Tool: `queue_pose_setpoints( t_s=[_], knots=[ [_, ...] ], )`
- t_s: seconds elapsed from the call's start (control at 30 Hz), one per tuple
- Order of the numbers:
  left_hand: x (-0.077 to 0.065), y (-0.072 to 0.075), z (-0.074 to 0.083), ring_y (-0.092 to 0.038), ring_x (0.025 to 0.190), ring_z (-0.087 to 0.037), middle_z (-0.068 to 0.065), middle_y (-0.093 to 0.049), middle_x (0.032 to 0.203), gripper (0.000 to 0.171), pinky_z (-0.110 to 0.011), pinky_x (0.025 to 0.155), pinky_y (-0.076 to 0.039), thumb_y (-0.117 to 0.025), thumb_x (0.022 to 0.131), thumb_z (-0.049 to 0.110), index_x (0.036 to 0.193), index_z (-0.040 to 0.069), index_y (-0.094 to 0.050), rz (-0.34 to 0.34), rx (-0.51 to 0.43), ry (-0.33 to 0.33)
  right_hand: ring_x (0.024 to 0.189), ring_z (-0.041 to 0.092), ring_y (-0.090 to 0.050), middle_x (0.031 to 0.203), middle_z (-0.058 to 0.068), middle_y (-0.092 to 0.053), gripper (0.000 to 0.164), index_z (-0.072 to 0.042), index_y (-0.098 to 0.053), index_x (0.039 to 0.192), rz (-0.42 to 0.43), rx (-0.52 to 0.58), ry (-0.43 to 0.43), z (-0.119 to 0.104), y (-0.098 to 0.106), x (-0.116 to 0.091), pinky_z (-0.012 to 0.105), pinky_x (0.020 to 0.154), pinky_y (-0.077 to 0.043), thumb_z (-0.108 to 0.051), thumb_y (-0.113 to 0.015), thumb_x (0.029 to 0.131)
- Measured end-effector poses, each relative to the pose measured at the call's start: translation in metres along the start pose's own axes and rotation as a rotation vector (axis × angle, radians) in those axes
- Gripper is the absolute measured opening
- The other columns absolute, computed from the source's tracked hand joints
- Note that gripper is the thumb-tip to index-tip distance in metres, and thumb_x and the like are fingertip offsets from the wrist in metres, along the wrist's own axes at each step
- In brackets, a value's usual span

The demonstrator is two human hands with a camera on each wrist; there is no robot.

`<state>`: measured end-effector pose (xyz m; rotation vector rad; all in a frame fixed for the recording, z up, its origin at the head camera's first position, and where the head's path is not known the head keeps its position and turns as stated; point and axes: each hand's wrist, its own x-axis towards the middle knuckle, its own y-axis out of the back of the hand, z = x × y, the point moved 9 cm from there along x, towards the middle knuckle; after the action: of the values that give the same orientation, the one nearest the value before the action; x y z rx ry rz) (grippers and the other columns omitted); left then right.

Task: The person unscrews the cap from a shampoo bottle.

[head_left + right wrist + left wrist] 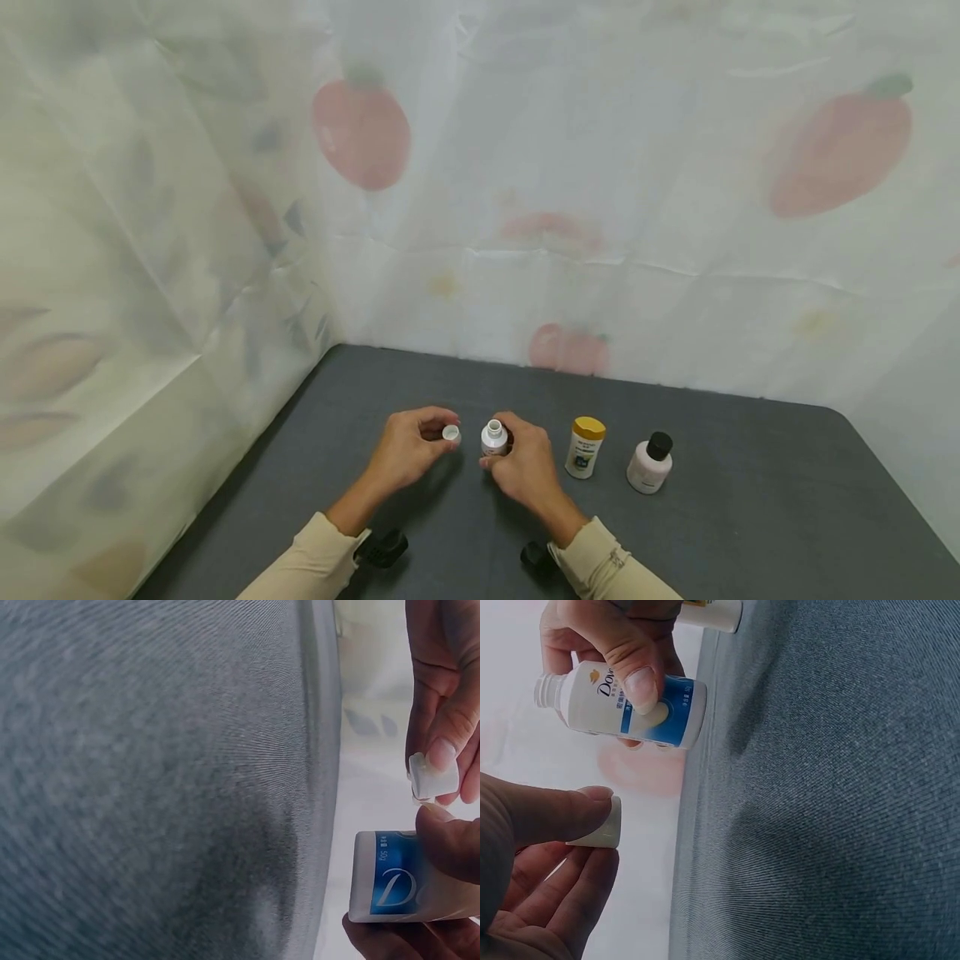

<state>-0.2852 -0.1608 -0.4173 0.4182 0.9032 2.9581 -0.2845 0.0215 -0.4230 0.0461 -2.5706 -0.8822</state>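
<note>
A small white Dove bottle (492, 439) with a blue band on its label is gripped by my right hand (527, 463), thumb on one side and fingers on the other. Its threaded neck (549, 691) is bare. Between thumb and fingertips my left hand (408, 448) pinches a white cap (607, 825), just left of the bottle and apart from it. In the right wrist view the same cap (434, 777) shows beside the bottle's label (397, 874). The bottle's base looks held off the table in the left wrist view.
To the right of my right hand stands a white bottle with a yellow lid (585, 447). Farther right is a pale pink bottle with a black cap (649, 463). Dark grey cloth covers the table (750, 500). A fruit-printed sheet (637, 167) hangs behind and at the left.
</note>
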Motion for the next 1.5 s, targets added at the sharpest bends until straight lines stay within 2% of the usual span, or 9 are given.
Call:
queue_pose_setpoints(
  t_s=[0.13, 0.43, 0.67, 1.17, 1.5],
  knots=[
    [0.001, -0.003, -0.002, -0.079, 0.097, -0.021, -0.006, -0.081, 0.106, 0.027, -0.031, 0.081, -0.064, -0.085, 0.085, 0.005, 0.111, 0.01, -0.079, -0.003, -0.002, 0.001, 0.086, 0.019, -0.071, 0.095, 0.004, -0.076, 0.045, -0.013, -0.073, 0.109, -0.002, -0.005, -0.003, 0.004, -0.002, 0.0, 0.037, 0.076, -0.059, -0.002, -0.092, 0.07],
    [0.004, -0.009, -0.007, -0.079, 0.097, -0.02, -0.004, -0.081, 0.106, 0.028, -0.032, 0.081, -0.065, -0.086, 0.083, 0.004, 0.108, 0.016, -0.08, -0.006, 0.011, 0.015, 0.087, 0.02, -0.072, 0.095, 0.005, -0.076, 0.045, -0.013, -0.071, 0.107, -0.008, -0.004, -0.016, 0.01, -0.005, -0.001, 0.039, 0.077, -0.059, -0.002, -0.093, 0.069],
    [0.004, -0.012, -0.007, -0.079, 0.096, -0.021, -0.006, -0.081, 0.105, 0.028, -0.031, 0.08, -0.065, -0.086, 0.083, 0.001, 0.11, 0.008, -0.079, -0.009, 0.013, 0.014, 0.086, 0.019, -0.072, 0.094, 0.005, -0.076, 0.046, -0.014, -0.07, 0.105, -0.004, -0.018, -0.01, 0.01, -0.007, 0.0, 0.039, 0.077, -0.059, -0.002, -0.094, 0.067],
    [0.003, -0.019, -0.011, -0.078, 0.093, -0.021, -0.006, -0.08, 0.105, 0.028, -0.029, 0.077, -0.064, -0.086, 0.083, 0.002, 0.109, 0.007, -0.079, -0.025, 0.027, 0.003, 0.085, 0.021, -0.072, 0.093, 0.005, -0.076, 0.049, -0.012, -0.069, 0.105, -0.007, -0.047, -0.004, 0.008, -0.007, 0.001, 0.04, 0.075, -0.059, -0.001, -0.094, 0.065],
    [0.002, -0.023, -0.014, -0.077, 0.092, -0.019, -0.004, -0.08, 0.104, 0.027, -0.028, 0.075, -0.063, -0.086, 0.083, 0.004, 0.109, 0.008, -0.078, -0.042, 0.044, 0.025, 0.085, 0.021, -0.072, 0.094, 0.006, -0.076, 0.048, -0.014, -0.068, 0.104, -0.022, -0.046, -0.024, 0.012, -0.009, 0.002, 0.04, 0.076, -0.059, -0.001, -0.093, 0.066]
  ],
)
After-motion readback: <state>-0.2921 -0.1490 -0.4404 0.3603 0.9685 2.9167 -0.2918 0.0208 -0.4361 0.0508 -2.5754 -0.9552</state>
